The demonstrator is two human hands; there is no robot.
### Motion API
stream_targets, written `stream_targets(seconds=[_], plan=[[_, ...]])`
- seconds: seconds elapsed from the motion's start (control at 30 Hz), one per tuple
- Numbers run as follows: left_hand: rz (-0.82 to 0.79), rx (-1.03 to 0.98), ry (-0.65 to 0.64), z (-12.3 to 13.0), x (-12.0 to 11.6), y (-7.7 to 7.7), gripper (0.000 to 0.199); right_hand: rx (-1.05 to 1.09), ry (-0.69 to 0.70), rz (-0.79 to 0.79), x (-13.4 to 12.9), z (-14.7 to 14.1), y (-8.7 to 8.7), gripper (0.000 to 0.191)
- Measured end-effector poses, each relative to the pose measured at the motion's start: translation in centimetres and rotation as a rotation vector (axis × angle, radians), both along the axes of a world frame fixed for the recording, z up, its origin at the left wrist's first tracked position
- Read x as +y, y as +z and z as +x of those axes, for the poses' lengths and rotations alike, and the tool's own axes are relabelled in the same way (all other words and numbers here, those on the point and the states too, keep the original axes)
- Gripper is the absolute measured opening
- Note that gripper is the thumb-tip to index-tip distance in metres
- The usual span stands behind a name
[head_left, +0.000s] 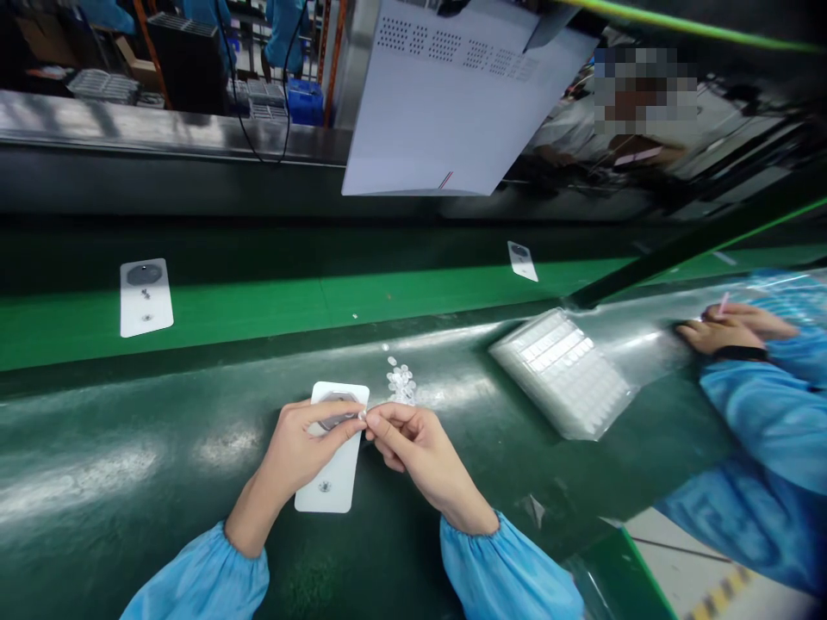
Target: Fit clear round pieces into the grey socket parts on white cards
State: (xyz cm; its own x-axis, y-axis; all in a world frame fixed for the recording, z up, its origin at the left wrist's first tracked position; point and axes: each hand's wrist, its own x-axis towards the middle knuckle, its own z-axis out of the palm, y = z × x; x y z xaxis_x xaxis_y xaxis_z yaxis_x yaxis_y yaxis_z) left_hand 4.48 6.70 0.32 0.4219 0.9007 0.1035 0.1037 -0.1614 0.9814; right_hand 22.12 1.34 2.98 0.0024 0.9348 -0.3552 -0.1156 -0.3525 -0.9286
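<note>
Above a white rectangular panel (pixel 336 482) with a dark round part near its top, both my hands meet at the fingertips. My left hand (pixel 307 439) pinches a tiny whitish piece (pixel 363 415), too small to name. Thumb and forefinger of my right hand (pixel 410 439) close on the same piece from the other side; its remaining fingers are curled. Just beyond my right hand lies a small heap of clear round discs (pixel 401 381) on the dark green bench (pixel 213 525).
A clear-wrapped stack of white trays (pixel 565 370) sits right of the discs. Similar panels lie on the green belt (pixel 277 306), one at left (pixel 146 301), one at right (pixel 522 261). A monitor (pixel 439 103) hangs ahead. A co-worker's hands (pixel 736 331) rest at right.
</note>
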Motion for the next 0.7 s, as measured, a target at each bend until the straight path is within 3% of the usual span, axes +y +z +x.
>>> stream_targets(seconds=[0.2, 0.4, 0.7], plan=[[-0.056, -0.046, 0.013, 0.1, 0.1, 0.2, 0.019, -0.038, 0.002, 0.058, 0.2, -0.2, 0.5, 0.047], [-0.121, 0.002, 0.036, 0.0, -0.2, 0.6, 0.064, -0.413, 0.027, 0.209, 0.4, -0.3, 0.8, 0.036], [-0.175, -0.043, 0.015, 0.0, -0.6, 1.4, 0.105, -0.496, 0.046, 0.221, 0.6, -0.8, 0.5, 0.036]])
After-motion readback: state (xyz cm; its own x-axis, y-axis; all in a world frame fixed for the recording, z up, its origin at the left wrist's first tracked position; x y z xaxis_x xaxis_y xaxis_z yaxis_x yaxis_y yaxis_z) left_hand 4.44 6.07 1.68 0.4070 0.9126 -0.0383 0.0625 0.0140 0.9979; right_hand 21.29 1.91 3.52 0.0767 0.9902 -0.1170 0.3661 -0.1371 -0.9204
